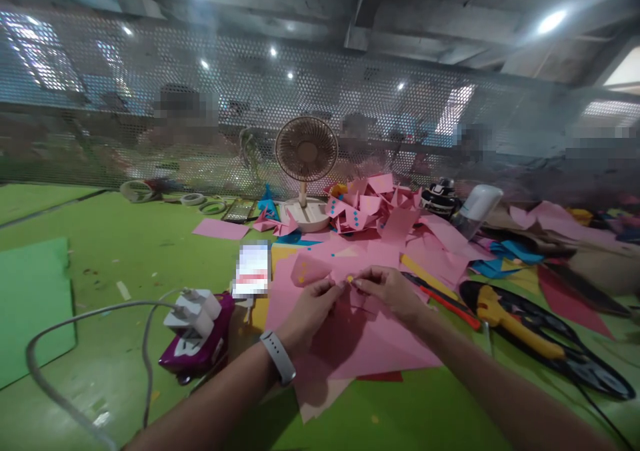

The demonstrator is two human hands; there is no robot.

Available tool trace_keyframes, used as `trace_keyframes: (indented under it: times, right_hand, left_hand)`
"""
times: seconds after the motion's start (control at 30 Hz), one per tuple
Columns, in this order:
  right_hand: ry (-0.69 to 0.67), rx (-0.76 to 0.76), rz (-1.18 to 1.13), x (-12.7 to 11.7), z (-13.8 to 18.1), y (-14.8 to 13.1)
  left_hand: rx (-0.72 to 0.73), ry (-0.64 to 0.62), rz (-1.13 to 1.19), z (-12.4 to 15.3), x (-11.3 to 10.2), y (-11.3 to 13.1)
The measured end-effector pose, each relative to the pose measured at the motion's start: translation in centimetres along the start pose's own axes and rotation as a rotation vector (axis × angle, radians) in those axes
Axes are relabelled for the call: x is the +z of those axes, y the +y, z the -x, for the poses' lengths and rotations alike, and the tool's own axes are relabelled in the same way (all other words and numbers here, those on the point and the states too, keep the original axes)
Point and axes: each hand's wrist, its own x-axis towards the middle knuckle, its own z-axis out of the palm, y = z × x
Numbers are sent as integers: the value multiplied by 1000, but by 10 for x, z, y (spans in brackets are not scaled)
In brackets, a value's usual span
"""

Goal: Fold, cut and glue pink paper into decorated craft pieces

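My left hand (316, 308), with a pale watch band on the wrist, is above a stack of pink paper sheets (330, 348). Its thumb and fingers are pinched together, and I cannot make out what is between them. Close by, my right hand (385, 290) pinches a small yellow paper piece (350, 279) at the fingertips. The two hands' fingertips almost meet. Just behind the left fingers is a folded pink paper (307, 269) with small yellow spots. Part of a smaller pink paper (364, 300) shows below the right fingers.
A phone (251, 269) and a purple power strip (197, 344) with white plugs and a cable are on the left. Behind stand a small fan (307, 151) and a heap of pink folded papers (373, 204). Rightward lie a red-and-black tool (450, 302) and a yellow-handled tool (525, 331).
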Motion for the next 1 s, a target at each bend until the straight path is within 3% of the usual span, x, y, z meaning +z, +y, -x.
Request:
trace_keyframes:
  times: [0.37, 1.0]
  right_hand:
    - [-43, -13, -86, 1, 13, -10]
    - [7, -44, 61, 2, 9, -9]
  left_hand:
    - [-9, -96, 325, 6, 3, -2]
    - [59, -28, 89, 10, 5, -3]
